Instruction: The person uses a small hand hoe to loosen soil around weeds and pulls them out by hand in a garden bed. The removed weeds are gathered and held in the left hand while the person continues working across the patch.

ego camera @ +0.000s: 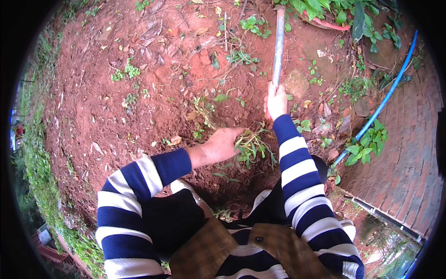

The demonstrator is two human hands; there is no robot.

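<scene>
My left hand point(223, 145) is closed around a bunch of uprooted-looking green weeds point(251, 148) with thin stems and narrow leaves, low over the reddish soil. Its fingertips are hidden by the leaves and the back of the hand. To the upper right, my right hand point(277, 104) grips the lower end of a straight, greyish tool handle point(278, 48). That handle points away from me, and its far end carries a small brownish head point(279, 7), too indistinct to name.
Small weeds point(240, 57) and dry leaves dot the red soil point(115, 94). A blue hose point(386, 99) curves along a brick surface point(393, 167) at right. A leafy plant beside a red rim point(327, 23) stands at the top right. Grass point(45, 174) borders the left.
</scene>
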